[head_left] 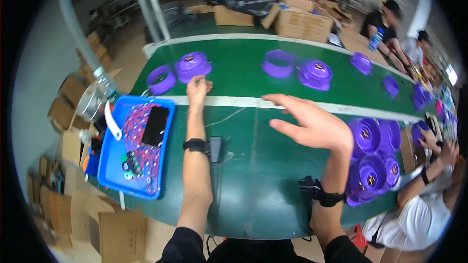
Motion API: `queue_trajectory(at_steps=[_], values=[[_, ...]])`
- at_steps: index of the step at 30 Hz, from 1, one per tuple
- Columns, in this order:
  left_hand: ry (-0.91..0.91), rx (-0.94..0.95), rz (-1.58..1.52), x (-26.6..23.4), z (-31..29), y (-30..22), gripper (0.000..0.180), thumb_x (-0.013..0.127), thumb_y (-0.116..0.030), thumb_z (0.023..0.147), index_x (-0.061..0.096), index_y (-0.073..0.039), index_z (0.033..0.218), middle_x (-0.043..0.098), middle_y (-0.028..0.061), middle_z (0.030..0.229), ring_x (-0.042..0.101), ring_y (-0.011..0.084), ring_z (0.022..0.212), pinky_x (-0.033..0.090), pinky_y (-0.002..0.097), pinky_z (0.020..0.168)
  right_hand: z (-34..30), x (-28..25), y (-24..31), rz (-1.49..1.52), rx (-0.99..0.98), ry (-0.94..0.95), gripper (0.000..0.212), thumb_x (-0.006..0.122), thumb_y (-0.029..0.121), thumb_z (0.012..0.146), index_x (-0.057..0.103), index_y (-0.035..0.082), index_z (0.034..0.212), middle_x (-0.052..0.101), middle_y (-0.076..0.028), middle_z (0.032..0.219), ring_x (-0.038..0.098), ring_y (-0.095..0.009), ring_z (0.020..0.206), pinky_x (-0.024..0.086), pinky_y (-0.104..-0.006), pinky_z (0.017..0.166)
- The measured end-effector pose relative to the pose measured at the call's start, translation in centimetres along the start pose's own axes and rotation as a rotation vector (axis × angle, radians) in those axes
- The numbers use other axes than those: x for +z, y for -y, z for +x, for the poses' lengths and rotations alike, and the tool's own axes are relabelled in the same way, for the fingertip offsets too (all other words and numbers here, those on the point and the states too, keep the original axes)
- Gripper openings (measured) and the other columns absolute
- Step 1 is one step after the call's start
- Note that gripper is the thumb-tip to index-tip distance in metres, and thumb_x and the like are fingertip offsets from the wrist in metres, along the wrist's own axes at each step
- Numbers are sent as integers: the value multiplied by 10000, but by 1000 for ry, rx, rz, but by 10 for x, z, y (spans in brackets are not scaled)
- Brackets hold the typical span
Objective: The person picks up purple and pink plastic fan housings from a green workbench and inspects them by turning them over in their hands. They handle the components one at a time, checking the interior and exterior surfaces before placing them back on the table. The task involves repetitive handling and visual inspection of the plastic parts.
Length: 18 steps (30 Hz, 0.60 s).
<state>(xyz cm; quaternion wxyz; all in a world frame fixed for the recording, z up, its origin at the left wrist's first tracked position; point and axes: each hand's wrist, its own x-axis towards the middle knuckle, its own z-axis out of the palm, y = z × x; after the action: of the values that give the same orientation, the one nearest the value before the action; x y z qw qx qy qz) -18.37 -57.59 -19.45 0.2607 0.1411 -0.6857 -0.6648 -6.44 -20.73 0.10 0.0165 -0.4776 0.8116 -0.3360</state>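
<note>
My left hand (198,89) reaches over the white rail with its fingers curled, just at the near side of a purple domed housing (193,66). Whether the fingers touch the housing or hold something small is hidden. To the left of that housing lies a purple ring (161,80). My right hand (312,124) hovers over the rail and the near table, fingers stretched and thumb apart, holding nothing. Beyond it on the green surface stand another purple ring (278,64) and a second domed housing (315,74). Both wrists wear black straps with small boxes.
A blue tray (104,165) at the left holds pink wires, a black phone and a white-handled tool. Purple housings (369,178) are stacked at the right. A plastic bottle (107,84) stands behind the tray. Co-workers (414,212) sit along the right side; cardboard boxes (304,24) lie beyond.
</note>
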Motion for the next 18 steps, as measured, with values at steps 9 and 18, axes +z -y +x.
queue_trajectory(at_steps=[9,18], values=[[-201,234,597,-32,26,12,207,613,-148,833,735,-46,965,734,136,859,701,248,796,540,369,769,7,2,18,-23,86,80,496,595,244,911,506,-23,1319,667,-266,1075,635,-414,1022,511,-461,901],[-559,189,672,-38,16,-3,635,679,-156,792,458,44,1352,550,258,1315,489,421,1256,386,477,1052,-5,-2,15,-47,165,92,494,592,252,904,512,-16,1311,678,-253,1032,647,-402,992,521,-462,877]])
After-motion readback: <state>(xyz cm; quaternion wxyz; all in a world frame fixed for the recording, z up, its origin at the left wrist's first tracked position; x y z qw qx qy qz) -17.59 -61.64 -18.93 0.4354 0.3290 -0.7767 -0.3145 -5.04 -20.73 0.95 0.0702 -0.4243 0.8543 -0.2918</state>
